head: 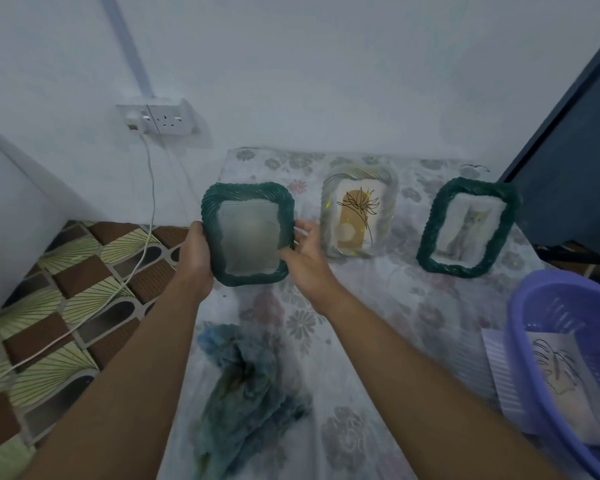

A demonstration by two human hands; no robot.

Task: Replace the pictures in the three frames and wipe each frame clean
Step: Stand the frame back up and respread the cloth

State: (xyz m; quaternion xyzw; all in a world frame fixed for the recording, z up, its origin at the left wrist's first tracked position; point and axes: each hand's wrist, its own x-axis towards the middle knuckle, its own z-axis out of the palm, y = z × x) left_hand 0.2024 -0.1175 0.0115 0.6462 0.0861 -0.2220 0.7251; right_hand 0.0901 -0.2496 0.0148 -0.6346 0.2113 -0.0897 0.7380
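The dark green frame (248, 233) is held up just left of the picture's centre, above the floral sheet (378, 306), its window facing the camera. The window shows only cloudy grey; no picture can be made out in it. The left hand (196, 258) grips the frame's left edge, fingers curled behind it and thumb at the front. The right hand (303, 258) is at the right edge, thumb across the lower right corner; it is blurred, so how firmly it holds cannot be told.

This looks like the first frame, mid-swap: emptied, or about to be wiped. Next, one hand must let go while the other keeps the frame steady, reaching either for the blue-green cloth (246, 386) crumpled on the sheet at lower centre, or for a print (555, 368) in the purple basket (534, 306) at lower right.

To the right, a pale frame (359, 209) with a flower drawing and a green frame (466, 226) with a cat picture lean against the wall.
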